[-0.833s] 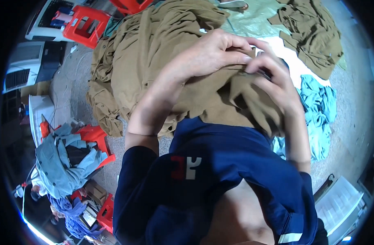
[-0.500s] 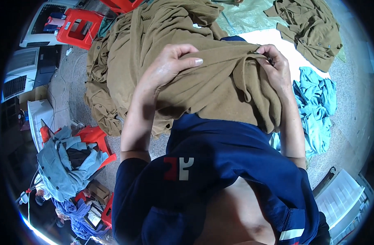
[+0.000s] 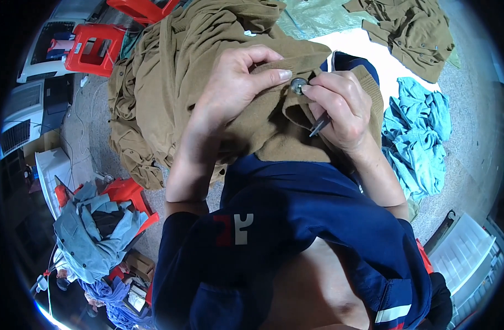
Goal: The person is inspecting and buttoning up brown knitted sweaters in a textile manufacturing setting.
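Observation:
A brown knitted garment (image 3: 279, 118) with ribbed edging lies across my lap. My left hand (image 3: 230, 82) is closed on a fold of it, thumb on top and fingers partly hidden in the cloth. My right hand (image 3: 342, 107) is closed with a dark pointed tool (image 3: 320, 125) in its palm, the tip jutting out below the fingers; its exact kind is hidden. At the right thumb and forefinger shows a shiny round button-like piece (image 3: 299, 86), close to the left thumb. Whether it is fixed to the cloth I cannot tell.
More brown garments (image 3: 169, 93) are heaped ahead and left. A buttoned brown one (image 3: 411, 38) lies far right, above light-blue cloth (image 3: 420, 137). Red stools (image 3: 96, 50) stand left; a grey-blue garment (image 3: 89, 236) covers another. A white plastic crate (image 3: 461, 253) is at lower right.
My right hand has moved left and nearer my left hand, turning so the dark tool and the round piece show. The garment's right edge has been drawn in and refolded.

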The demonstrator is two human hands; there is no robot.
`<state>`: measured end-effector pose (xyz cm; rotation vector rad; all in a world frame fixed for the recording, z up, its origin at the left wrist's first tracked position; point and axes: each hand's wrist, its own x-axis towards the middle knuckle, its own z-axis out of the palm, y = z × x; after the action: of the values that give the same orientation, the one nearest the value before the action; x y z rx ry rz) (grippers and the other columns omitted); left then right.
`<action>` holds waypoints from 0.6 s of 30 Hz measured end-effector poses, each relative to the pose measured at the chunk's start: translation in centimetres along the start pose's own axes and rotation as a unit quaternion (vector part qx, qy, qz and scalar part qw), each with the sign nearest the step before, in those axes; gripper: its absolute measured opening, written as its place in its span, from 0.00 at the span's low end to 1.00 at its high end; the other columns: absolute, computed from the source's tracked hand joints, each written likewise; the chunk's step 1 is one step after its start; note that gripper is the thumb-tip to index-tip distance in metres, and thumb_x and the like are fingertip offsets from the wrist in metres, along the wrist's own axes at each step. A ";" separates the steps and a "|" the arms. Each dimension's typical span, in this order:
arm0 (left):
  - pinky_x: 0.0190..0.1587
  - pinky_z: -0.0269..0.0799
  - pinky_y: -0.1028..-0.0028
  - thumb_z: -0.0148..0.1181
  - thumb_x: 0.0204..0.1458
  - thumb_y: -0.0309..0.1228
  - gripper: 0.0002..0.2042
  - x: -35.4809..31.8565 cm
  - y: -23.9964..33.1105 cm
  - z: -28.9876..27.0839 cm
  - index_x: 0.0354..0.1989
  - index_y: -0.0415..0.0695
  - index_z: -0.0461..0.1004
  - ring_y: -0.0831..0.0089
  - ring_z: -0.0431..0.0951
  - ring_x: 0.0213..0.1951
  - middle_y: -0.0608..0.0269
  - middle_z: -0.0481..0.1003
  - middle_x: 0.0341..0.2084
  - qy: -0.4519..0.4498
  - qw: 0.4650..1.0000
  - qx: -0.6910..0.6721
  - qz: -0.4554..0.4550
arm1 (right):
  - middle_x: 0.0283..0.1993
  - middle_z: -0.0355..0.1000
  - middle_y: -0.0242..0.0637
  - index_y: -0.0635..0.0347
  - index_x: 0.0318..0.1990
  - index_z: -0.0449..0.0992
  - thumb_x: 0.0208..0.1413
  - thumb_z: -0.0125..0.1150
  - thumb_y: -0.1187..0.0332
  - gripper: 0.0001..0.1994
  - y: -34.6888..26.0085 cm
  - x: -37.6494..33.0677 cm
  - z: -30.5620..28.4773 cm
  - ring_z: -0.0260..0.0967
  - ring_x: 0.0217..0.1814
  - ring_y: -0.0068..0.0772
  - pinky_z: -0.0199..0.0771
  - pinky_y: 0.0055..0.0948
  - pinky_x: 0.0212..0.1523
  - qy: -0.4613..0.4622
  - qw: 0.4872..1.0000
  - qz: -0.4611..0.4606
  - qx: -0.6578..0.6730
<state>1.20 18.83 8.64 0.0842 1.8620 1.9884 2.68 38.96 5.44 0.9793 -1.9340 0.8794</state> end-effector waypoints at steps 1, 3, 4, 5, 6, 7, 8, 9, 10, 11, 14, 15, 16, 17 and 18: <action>0.41 0.72 0.82 0.64 0.50 0.20 0.11 0.0 0.0 -0.1 0.43 0.34 0.76 0.81 0.76 0.36 0.65 0.77 0.34 0.005 0.998 0.062 0.014 | 0.34 0.73 0.35 0.61 0.32 0.76 0.37 0.65 0.76 0.11 -0.1 0.1 0.0 0.70 0.28 0.30 0.70 0.25 0.24 0.021 1.000 -0.006 0.003; 0.40 0.72 0.82 0.64 0.50 0.19 0.11 0.1 0.0 -0.4 0.42 0.33 0.76 0.81 0.76 0.36 0.65 0.78 0.33 0.010 0.992 0.125 0.026 | 0.35 0.73 0.35 0.61 0.32 0.76 0.37 0.65 0.76 0.10 0.0 0.4 0.3 0.70 0.28 0.30 0.70 0.24 0.24 0.013 1.000 -0.011 0.009; 0.41 0.72 0.81 0.63 0.52 0.20 0.10 0.2 -0.1 -0.7 0.42 0.33 0.76 0.81 0.76 0.36 0.65 0.78 0.33 -0.009 0.998 0.063 -0.006 | 0.34 0.73 0.35 0.61 0.32 0.75 0.38 0.65 0.76 0.10 0.1 0.3 0.5 0.70 0.28 0.30 0.70 0.25 0.24 -0.008 1.000 -0.001 0.013; 0.41 0.71 0.81 0.62 0.53 0.21 0.09 0.3 -0.3 -1.0 0.42 0.33 0.76 0.81 0.76 0.36 0.65 0.78 0.33 -0.028 0.999 0.001 -0.039 | 0.34 0.73 0.35 0.61 0.32 0.75 0.38 0.65 0.76 0.10 0.2 0.2 0.7 0.70 0.28 0.30 0.70 0.25 0.24 -0.029 0.999 0.009 0.017; 0.41 0.71 0.81 0.62 0.53 0.21 0.09 0.4 -0.6 -1.3 0.42 0.33 0.76 0.81 0.76 0.36 0.65 0.78 0.33 -0.025 0.999 0.001 -0.040 | 0.34 0.73 0.35 0.61 0.33 0.76 0.39 0.65 0.75 0.10 0.3 0.0 1.0 0.71 0.29 0.29 0.71 0.26 0.24 -0.029 0.999 0.007 0.014; 0.42 0.71 0.81 0.60 0.54 0.22 0.08 0.6 -1.1 -1.6 0.42 0.33 0.76 0.81 0.76 0.36 0.65 0.78 0.33 -0.037 0.998 -0.011 -0.043 | 0.34 0.73 0.35 0.61 0.33 0.76 0.39 0.65 0.75 0.10 0.4 0.0 1.1 0.71 0.29 0.29 0.71 0.26 0.24 -0.029 0.999 0.007 0.017; 0.43 0.71 0.81 0.59 0.55 0.23 0.08 0.6 -1.4 -1.8 0.42 0.32 0.76 0.81 0.76 0.37 0.64 0.78 0.33 -0.050 0.997 -0.023 -0.046 | 0.34 0.72 0.35 0.62 0.33 0.76 0.39 0.65 0.75 0.10 0.5 0.0 1.1 0.71 0.29 0.30 0.71 0.27 0.25 -0.044 0.999 0.003 0.019; 0.43 0.71 0.81 0.59 0.55 0.23 0.08 0.5 -1.6 -1.8 0.42 0.32 0.76 0.81 0.76 0.37 0.64 0.78 0.33 -0.048 0.997 -0.023 -0.047 | 0.33 0.72 0.35 0.62 0.33 0.76 0.39 0.64 0.75 0.10 0.5 -0.1 1.1 0.71 0.29 0.30 0.71 0.27 0.25 -0.060 0.998 0.000 0.020; 0.43 0.70 0.81 0.60 0.55 0.26 0.10 0.4 -1.8 -1.7 0.42 0.33 0.77 0.81 0.76 0.36 0.65 0.79 0.32 -0.034 0.998 -0.018 -0.039 | 0.33 0.72 0.35 0.62 0.33 0.76 0.39 0.64 0.75 0.10 0.5 -0.2 1.1 0.71 0.29 0.30 0.71 0.27 0.25 -0.061 0.998 0.001 0.022; 0.43 0.70 0.81 0.61 0.55 0.29 0.11 0.3 -1.9 -1.6 0.42 0.34 0.78 0.80 0.76 0.35 0.66 0.79 0.31 -0.021 0.999 -0.013 -0.030 | 0.33 0.72 0.35 0.62 0.33 0.75 0.39 0.64 0.74 0.10 0.4 -0.4 1.2 0.71 0.30 0.30 0.71 0.27 0.26 -0.073 0.997 0.005 0.021; 0.45 0.68 0.82 0.58 0.56 0.24 0.09 -0.1 -1.8 -1.2 0.43 0.32 0.76 0.81 0.74 0.40 0.66 0.76 0.36 -0.049 0.998 0.042 -0.016 | 0.33 0.71 0.35 0.62 0.33 0.75 0.40 0.64 0.75 0.09 0.2 -0.8 1.5 0.72 0.31 0.30 0.72 0.27 0.27 -0.088 0.995 0.022 0.033; 0.45 0.68 0.82 0.58 0.56 0.24 0.09 -0.2 -1.6 -1.1 0.43 0.32 0.76 0.81 0.74 0.40 0.66 0.76 0.36 -0.051 0.998 0.041 -0.017 | 0.33 0.71 0.35 0.62 0.33 0.75 0.40 0.64 0.76 0.10 0.1 -0.8 1.7 0.72 0.31 0.31 0.73 0.27 0.28 -0.090 0.994 0.033 0.044; 0.46 0.67 0.81 0.59 0.55 0.23 0.10 -0.4 -1.5 -1.1 0.43 0.32 0.76 0.80 0.74 0.41 0.64 0.76 0.37 -0.063 0.993 0.097 0.031 | 0.33 0.71 0.35 0.62 0.33 0.75 0.40 0.64 0.76 0.10 0.0 -1.0 1.8 0.72 0.31 0.31 0.73 0.27 0.28 -0.090 0.994 0.034 0.044; 0.46 0.67 0.81 0.60 0.54 0.23 0.10 -0.6 -1.3 -1.1 0.43 0.32 0.76 0.79 0.74 0.42 0.63 0.75 0.38 -0.074 0.982 0.153 0.080 | 0.33 0.71 0.35 0.62 0.33 0.75 0.40 0.64 0.77 0.10 -0.2 -1.1 1.8 0.73 0.32 0.32 0.74 0.28 0.28 -0.092 0.992 0.059 0.063; 0.46 0.67 0.81 0.60 0.54 0.23 0.10 -0.8 -1.2 -1.0 0.43 0.32 0.76 0.79 0.74 0.42 0.63 0.75 0.38 -0.075 0.982 0.152 0.079 | 0.33 0.71 0.35 0.61 0.33 0.74 0.39 0.64 0.78 0.10 -0.4 -1.2 1.8 0.73 0.33 0.33 0.75 0.29 0.29 -0.093 0.989 0.083 0.083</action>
<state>1.89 17.62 7.52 0.4708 2.0983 1.7228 2.91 37.63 3.70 1.0384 -2.1519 1.0926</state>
